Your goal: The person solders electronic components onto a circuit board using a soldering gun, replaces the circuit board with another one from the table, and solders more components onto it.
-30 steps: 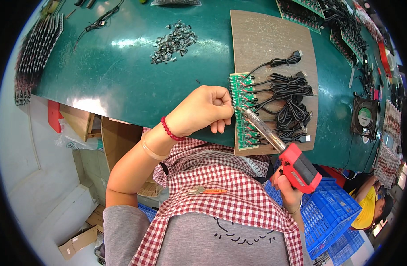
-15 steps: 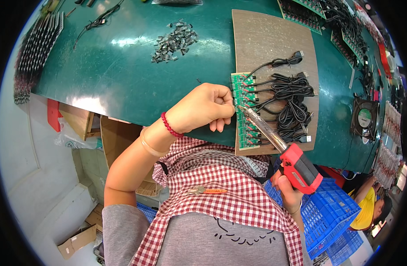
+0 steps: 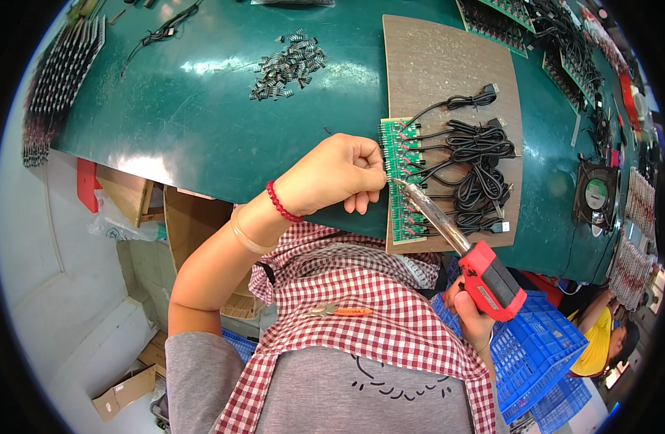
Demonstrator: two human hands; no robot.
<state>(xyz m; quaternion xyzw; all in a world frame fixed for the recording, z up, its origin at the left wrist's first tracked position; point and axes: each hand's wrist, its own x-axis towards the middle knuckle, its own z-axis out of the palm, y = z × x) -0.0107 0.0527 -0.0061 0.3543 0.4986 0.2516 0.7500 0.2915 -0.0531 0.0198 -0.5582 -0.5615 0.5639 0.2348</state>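
Observation:
My left hand [image 3: 345, 175] is closed in a pinch at the left edge of a green circuit board strip [image 3: 400, 213]; whatever lies between the fingertips is too small or hidden. In my right hand [image 3: 471, 316] is a red and black soldering gun [image 3: 493, 282], its metal barrel slanting up and left. The tip meets or hovers just over the strip, close beside my left fingertips. Metal pins line the strip's left edge. Coiled black USB cables [image 3: 479, 145] run from its right side. Strip and cables lie on a brown board [image 3: 448, 65].
Small black pin headers [image 3: 289, 66] lie heaped on the green table [image 3: 217, 108]. A fan [image 3: 594, 192] stands at the right, near more circuit boards [image 3: 495, 25]. Blue crates [image 3: 528, 354] sit below the table edge. A person in yellow [image 3: 594, 340] is at far right.
The soldering gun's tip has shifted very slightly down along the strip. My left hand stays pinched in nearly the same place.

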